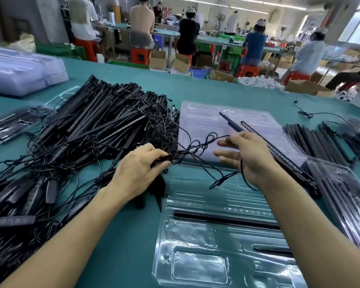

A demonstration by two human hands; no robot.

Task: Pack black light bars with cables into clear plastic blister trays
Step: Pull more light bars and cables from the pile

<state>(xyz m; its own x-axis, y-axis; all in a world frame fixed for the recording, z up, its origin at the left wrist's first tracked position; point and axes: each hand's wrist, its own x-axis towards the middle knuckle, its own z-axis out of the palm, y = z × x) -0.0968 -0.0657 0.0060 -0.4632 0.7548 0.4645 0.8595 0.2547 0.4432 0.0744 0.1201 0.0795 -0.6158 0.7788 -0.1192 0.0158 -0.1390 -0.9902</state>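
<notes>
In the head view, the right hand grips two black light bars over the clear blister tray. Their long axis lies diagonal, with the far tips pointing up-left, away from the person. The left hand, held apart from the right one, pinches the tangled cable just beside the pile of bars.
</notes>
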